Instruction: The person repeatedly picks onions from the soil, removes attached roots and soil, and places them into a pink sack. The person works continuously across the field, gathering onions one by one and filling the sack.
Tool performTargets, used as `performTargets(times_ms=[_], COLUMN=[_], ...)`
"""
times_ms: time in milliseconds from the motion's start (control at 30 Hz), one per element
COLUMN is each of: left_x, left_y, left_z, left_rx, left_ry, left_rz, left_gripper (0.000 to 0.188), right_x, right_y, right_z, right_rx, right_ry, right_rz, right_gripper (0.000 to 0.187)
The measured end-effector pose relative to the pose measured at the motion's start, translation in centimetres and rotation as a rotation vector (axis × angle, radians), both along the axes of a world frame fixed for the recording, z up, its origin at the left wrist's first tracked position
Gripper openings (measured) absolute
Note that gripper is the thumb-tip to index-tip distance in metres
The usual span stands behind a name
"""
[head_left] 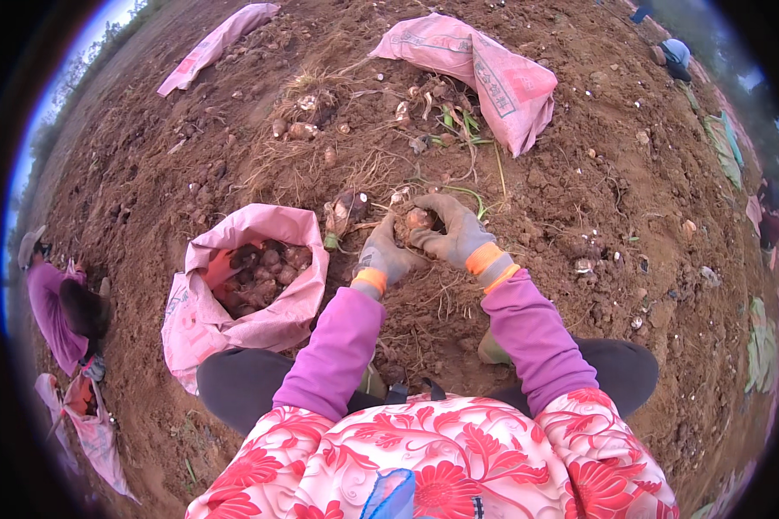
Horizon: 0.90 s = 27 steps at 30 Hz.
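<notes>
Both hands wear grey gloves with orange cuffs and meet in front of me, low over the soil. Between them is a small round brown taro corm [421, 219] with a paler, orange-tinted side. My right hand [455, 232] curls its thumb and fingers around it. My left hand [387, 253] closes on its left side, its fingertips partly hidden. A larger rooty taro corm [348, 210] with a green stalk stub lies just beyond my left hand. To the left stands an open pink sack [300, 227], part-filled with brown taro corms [264, 275].
Loose corms [303, 131], dry roots and green stalks [464, 124] lie ahead. Pink sacks rest farther off, one at far left [221, 43] and another at far right [511, 91]. A person in purple [56, 311] crouches at left beside another sack [95, 432].
</notes>
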State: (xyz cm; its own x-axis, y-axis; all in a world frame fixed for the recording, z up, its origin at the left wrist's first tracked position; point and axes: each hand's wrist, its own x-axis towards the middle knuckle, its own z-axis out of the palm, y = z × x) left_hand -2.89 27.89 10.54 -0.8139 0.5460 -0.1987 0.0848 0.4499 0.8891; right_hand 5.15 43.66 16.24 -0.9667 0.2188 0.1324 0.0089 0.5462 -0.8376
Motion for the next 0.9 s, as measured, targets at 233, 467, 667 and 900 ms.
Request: performTargets(times_ms=[233, 467, 667, 900], left_x=[2.8, 3.2, 4.3, 3.4], left_y=[-1.4, -3.1, 1.2, 3.1], left_z=[1.6, -4.8, -5.5, -5.5], left_rx=[-0.119, 0.6, 0.745, -0.485], left_ry=[-0.031, -1.293, -1.531, -0.014], left_rz=[-0.178, -0.317, -0.119, -0.411], left_gripper=[0.082, 0.047, 0.049, 0.093], right_x=[1.0, 1.9, 0.8, 0.3], right_y=[-2.3, -1.8, 0.9, 8.0], right_z=[-3.3, -5.4, -10.5, -19.0], right_rx=[-0.42, 0.144, -0.442, -0.453], right_ry=[-0.325, 0.225, -0.246, -0.868], right_rz=[-0.151, 0.171, -0.28, -0.276], right_gripper=[0.032, 0.014, 0.02, 0.03])
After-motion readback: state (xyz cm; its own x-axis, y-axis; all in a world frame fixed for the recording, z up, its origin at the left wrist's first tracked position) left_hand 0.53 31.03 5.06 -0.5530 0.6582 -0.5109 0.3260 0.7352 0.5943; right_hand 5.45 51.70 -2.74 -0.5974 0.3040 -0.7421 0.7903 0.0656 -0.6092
